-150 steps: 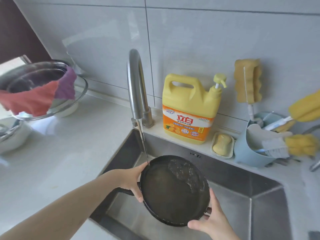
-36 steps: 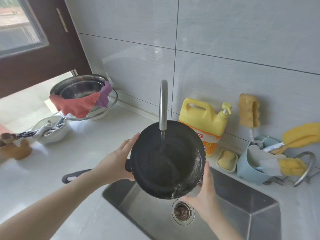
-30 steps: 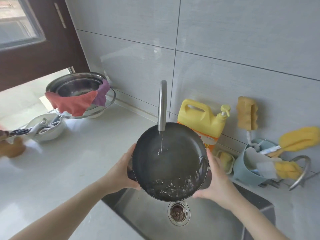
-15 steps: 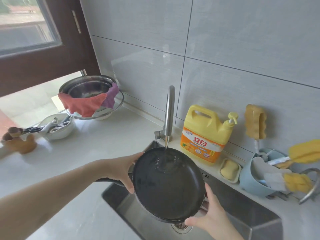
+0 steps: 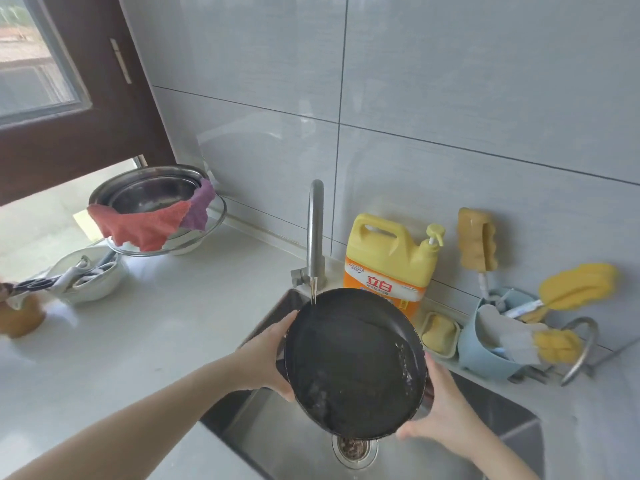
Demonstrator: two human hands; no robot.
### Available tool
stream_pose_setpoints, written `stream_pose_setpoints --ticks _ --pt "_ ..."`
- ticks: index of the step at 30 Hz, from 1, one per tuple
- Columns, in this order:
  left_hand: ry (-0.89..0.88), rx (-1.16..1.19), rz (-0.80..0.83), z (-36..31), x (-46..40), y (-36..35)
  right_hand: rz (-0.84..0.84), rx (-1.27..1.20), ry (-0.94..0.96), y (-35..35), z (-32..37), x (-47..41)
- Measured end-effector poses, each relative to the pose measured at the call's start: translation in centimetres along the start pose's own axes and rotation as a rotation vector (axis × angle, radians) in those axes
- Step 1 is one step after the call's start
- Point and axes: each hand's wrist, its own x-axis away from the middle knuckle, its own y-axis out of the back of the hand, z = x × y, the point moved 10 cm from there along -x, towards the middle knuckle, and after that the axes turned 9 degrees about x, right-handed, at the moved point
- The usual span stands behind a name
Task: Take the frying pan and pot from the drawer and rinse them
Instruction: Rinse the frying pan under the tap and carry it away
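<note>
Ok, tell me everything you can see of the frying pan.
The frying pan is round, shallow and black, dark-coated by the look of it, with a wet inside and pale flecks along its right inner wall. It is tilted, inside toward the camera, above the steel sink and its drain. A thin stream from the faucet strikes its upper left rim. The left hand holds its left edge; the right hand supports its lower right. Its handle is hidden.

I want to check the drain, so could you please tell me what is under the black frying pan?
Under the black frying pan lies the steel sink, with its round drain strainer showing just below the pan's lower rim. The pan hides the strainer's top edge and the sink floor behind it.
</note>
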Motion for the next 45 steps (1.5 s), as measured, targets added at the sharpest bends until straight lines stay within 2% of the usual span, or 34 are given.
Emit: stream_pose_setpoints --ticks 6,13,17,23,27,30,36,39,42,45 --pt "-0.089 0.05 -0.042 -1.3 -1.1 -2.9 -0.099 0.004 0.002 3.0 -1.9 3.1" --pt "-0.277 -0.046 -0.221 -6.2 -1.2 -3.1 -0.342 0.14 -0.009 7.0 -2.3 4.4" --pt "-0.459 -0.171 -0.379 -9.5 0.1 -2.8 -0.495 0.251 -0.006 9.0 -2.1 5.0" --pt "-0.829 -0.4 -0.756 -13.6 3.4 -1.3 -0.837 0.448 0.068 12.3 0.0 7.2" --pt "-0.982 -0.493 -0.874 -15.8 5.5 -0.3 -1.039 0.529 0.231 14.3 3.7 8.8" --pt "-1.019 -0.517 -0.927 -16.6 6.4 0.4 -1.118 0.495 0.259 15.4 5.0 9.3" --pt "-1.047 -0.523 -0.912 -17.0 7.2 0.9 -1.136 0.481 0.304 15.9 6.9 9.7" --pt "-0.985 -0.518 -0.91 -16.2 7.1 0.8 -1.059 0.458 0.309 14.9 6.8 9.1" --pt "-0.849 -0.411 -0.826 -13.9 5.8 0.7 -0.871 0.391 0.255 13.0 4.5 7.4" --pt "-0.61 -0.272 -0.67 -10.4 3.8 0.5 -0.726 0.381 0.209 10.9 3.3 6.6"
